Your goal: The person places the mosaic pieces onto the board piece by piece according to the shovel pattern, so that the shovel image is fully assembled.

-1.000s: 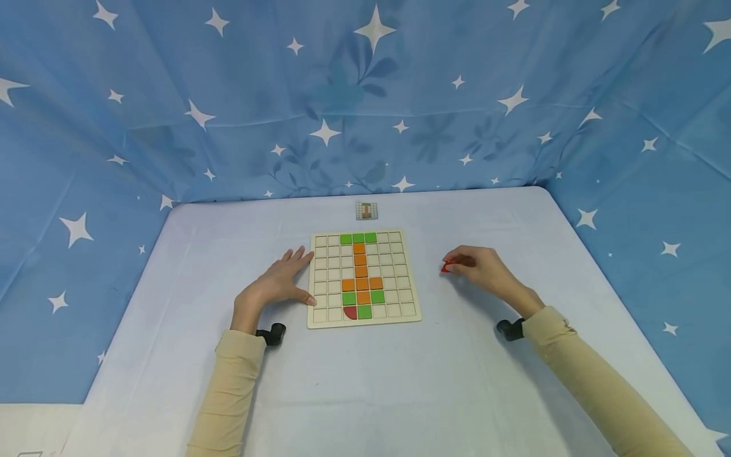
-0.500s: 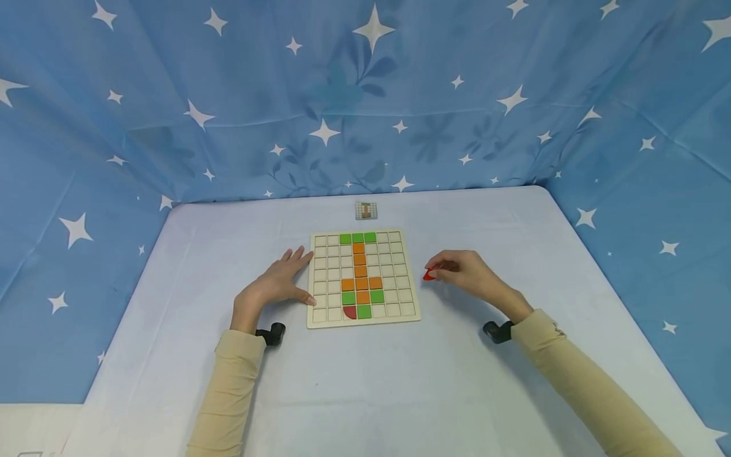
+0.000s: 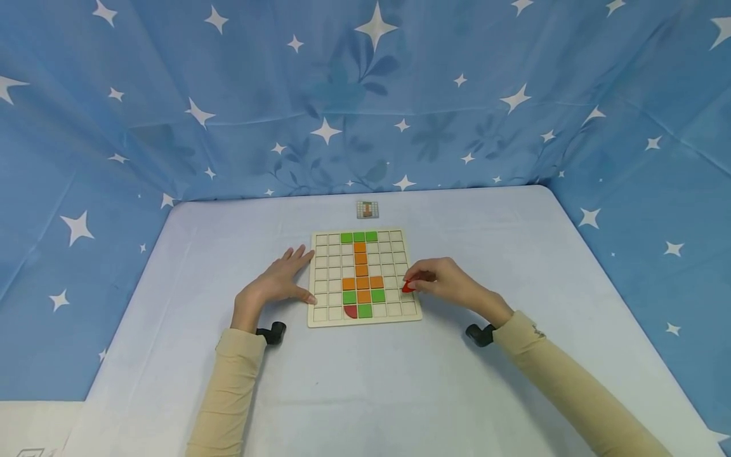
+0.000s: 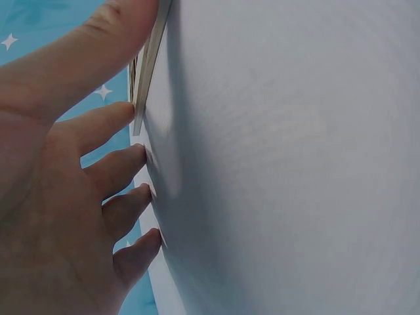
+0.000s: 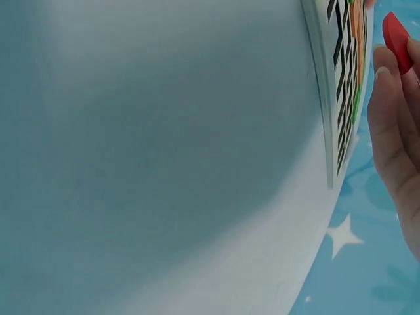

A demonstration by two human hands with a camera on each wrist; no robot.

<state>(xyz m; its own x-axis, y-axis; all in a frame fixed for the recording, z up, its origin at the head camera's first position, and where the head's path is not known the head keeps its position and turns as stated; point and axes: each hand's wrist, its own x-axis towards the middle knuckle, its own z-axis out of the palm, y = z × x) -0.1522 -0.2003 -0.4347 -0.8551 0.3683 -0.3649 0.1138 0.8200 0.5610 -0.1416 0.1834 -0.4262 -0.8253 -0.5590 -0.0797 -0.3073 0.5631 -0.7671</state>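
Note:
A square pattern board (image 3: 334, 320) with a grid of cells lies mid-table in the head view. Green tiles (image 3: 358, 237) form its top bar, orange tiles (image 3: 361, 259) run down the column, and more green and orange lie lower. A dark red quarter-round tile (image 3: 350, 311) sits in the bottom row. My left hand (image 3: 278, 279) rests at the board's left edge, fingers spread, thumb and index touching it. In my right hand (image 3: 448, 281), thumb and fingers pinch a red tile (image 5: 396, 41) above the board's right side; its full outline is partly hidden by the fingers.
A small pattern card (image 3: 367, 209) lies behind the board. White cloth (image 3: 365, 387) covers the table, and a blue star-printed curtain (image 3: 257, 95) hangs along the back and sides. Each wrist carries a black camera (image 3: 480, 334).
My right hand has moved left and slightly nearer with the red tile, from the bare cloth to over the board's right edge. The left hand stays in place.

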